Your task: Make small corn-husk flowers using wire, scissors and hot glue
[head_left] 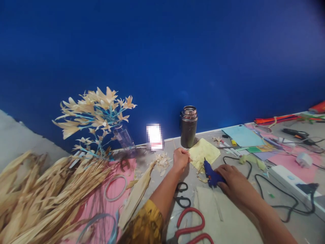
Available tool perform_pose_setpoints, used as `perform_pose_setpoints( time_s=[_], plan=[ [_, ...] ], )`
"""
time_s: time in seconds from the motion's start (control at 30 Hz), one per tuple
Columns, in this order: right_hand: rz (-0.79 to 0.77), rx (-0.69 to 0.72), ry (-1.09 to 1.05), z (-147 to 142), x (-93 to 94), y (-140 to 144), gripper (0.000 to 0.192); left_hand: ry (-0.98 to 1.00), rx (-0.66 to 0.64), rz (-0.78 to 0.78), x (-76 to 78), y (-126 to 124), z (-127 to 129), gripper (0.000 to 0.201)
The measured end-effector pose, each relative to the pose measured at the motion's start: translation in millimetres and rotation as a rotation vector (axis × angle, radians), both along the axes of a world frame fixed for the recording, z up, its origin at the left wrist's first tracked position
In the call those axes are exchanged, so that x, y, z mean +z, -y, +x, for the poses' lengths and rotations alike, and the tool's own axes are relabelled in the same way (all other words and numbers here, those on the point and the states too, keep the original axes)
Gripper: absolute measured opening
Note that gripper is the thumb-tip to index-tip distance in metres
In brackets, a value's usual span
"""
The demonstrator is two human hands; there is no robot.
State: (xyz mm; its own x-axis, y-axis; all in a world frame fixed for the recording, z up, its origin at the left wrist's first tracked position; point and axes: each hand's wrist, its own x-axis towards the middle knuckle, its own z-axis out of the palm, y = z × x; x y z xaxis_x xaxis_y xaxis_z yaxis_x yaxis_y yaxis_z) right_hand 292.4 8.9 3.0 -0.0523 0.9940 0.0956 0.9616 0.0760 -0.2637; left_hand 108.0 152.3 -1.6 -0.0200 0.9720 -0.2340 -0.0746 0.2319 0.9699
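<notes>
Beside the dark flask (pixel 188 131): yellow paper (pixel 207 150). Right hand (pixel 231 179) holds the blue glue gun (pixel 211 173) at the paper's near edge. Left hand (pixel 181 159) bunched at the paper's left; can't tell on what. I'd keep the nozzle (pixel 205 160) over paper, dab lightly.

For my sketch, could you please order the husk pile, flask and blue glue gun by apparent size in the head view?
Husk pile
Flask
Blue glue gun, partly hidden by the right hand
</notes>
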Motion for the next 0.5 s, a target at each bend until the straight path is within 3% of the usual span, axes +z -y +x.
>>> perform_pose_setpoints(
  time_s=[0.23,0.37,0.5],
  plan=[
    [-0.016,0.036,-0.284,28,0.5,2,0.033,-0.054,0.012,0.038,-12.0,-2,-3,0.020],
    [-0.097,-0.071,-0.585,41,10.7,8,0.040,-0.018,0.012,0.058,-14.9,0,-3,0.020],
    [-0.140,-0.279,-1.018,46,18.7,15,0.049,0.049,0.006,0.084,-13.0,3,-5,0.018]
  ],
)
